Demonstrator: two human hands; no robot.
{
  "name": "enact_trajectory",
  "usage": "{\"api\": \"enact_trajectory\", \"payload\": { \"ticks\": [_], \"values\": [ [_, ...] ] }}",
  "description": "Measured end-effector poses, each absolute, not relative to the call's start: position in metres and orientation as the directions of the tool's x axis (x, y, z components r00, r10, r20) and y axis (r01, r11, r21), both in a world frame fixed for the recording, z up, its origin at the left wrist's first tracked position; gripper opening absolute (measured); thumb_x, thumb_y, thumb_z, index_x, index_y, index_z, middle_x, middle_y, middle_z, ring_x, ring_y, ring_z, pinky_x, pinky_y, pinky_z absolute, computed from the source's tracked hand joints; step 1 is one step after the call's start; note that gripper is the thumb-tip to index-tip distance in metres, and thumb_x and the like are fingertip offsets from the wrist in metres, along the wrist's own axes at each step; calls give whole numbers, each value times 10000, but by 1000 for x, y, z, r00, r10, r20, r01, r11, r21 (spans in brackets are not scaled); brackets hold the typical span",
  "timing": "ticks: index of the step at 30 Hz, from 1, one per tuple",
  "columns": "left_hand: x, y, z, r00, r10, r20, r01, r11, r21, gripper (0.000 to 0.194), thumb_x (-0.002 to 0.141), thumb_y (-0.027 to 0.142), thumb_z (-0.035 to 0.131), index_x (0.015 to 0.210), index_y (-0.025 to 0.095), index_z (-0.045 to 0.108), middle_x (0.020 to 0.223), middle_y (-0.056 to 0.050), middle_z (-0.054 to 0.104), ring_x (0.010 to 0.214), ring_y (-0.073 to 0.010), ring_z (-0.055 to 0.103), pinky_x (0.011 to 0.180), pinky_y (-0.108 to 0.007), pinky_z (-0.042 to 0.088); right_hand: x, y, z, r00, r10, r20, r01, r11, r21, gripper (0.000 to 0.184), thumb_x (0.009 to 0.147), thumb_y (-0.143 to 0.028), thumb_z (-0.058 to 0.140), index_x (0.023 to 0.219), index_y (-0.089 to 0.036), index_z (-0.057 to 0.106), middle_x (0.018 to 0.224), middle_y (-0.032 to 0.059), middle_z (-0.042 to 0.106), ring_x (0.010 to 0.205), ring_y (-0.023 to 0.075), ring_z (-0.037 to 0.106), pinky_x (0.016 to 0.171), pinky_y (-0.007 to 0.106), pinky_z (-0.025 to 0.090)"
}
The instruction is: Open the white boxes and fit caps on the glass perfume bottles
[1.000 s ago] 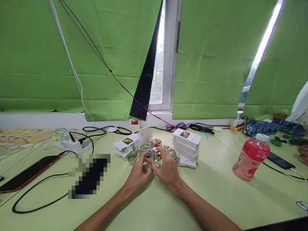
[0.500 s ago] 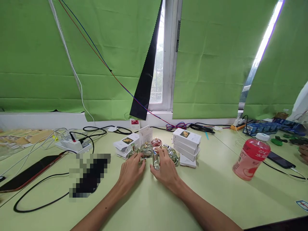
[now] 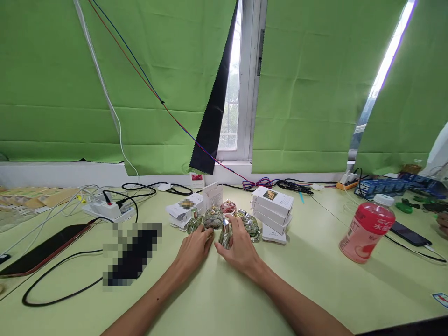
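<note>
My right hand (image 3: 241,245) is curled round a small glass perfume bottle (image 3: 225,237) with a shiny silver cap, thumb on its near side and fingers over the far side. Just to its left, my left hand (image 3: 196,245) has its thumb and fingers drawn together; whatever they hold, if anything, is hidden. Beyond the hands stand more perfume bottles: a greenish one (image 3: 194,223) with a metallic cap, a rounded clear one (image 3: 213,218), a round red one (image 3: 228,206), and clear glass (image 3: 251,225) behind my right hand.
White boxes are stacked on the right (image 3: 272,205) and left (image 3: 185,209), with an upright white card (image 3: 212,196) between. A pink drink bottle (image 3: 367,228) and a phone (image 3: 410,233) lie to the right. Far left are a tablet-like device (image 3: 45,249) and a power strip (image 3: 108,212).
My left hand's thumb and fingers have drawn closer together. My right hand and its perfume bottle have shifted slightly nearer to me, and the bottle has tilted a little.
</note>
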State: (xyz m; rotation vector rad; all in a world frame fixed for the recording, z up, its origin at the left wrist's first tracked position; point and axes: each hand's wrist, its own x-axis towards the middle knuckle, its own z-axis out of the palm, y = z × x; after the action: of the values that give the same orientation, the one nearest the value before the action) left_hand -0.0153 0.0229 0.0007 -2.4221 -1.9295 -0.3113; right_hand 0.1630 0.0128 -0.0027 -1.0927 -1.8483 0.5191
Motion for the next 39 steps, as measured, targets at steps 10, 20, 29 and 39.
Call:
{"api": "enact_trajectory", "payload": {
  "ticks": [10, 20, 29, 39],
  "values": [
    [-16, 26, -5, 273, 933, 236, 930, -319, 185, 255, 964, 182, 435, 1050, 232, 669, 1051, -79, 637, 896, -218, 677, 667, -272, 443, 162, 19, -11, -210, 838, 503, 386, 544, -745, 819, 739, -221, 771, 1456, -232, 376, 1324, 123, 500, 965, 226, 646, 855, 385, 571],
    [-17, 30, -9, 294, 910, 292, 890, -372, 262, 319, 896, 120, 459, 1123, 195, 671, 1052, -96, 686, 922, -246, 695, 721, -308, 507, 160, 20, -11, -225, 874, 430, 351, 485, -801, 841, 724, -230, 768, 1463, -158, 374, 1263, 139, 588, 697, 157, 620, 746, 366, 579],
    [-16, 33, -11, 245, 872, 424, 712, -459, 531, 288, 815, 129, 506, 1022, 203, 691, 966, -61, 752, 831, -208, 692, 767, -301, 526, 159, 19, -13, -217, 891, 399, 342, 452, -824, 867, 701, -287, 817, 1453, -163, 402, 1241, 145, 581, 692, 155, 628, 642, 319, 574],
    [-11, 32, 0, 158, 911, 381, 519, -405, 753, 329, 929, 405, 457, 1028, 193, 690, 945, -47, 748, 835, -204, 686, 782, -309, 548, 156, 17, -6, -207, 932, 297, 206, 339, -918, 939, 585, -402, 914, 1367, -199, 436, 1183, 97, 561, 562, 94, 605, 609, 324, 600]
  ]
}}
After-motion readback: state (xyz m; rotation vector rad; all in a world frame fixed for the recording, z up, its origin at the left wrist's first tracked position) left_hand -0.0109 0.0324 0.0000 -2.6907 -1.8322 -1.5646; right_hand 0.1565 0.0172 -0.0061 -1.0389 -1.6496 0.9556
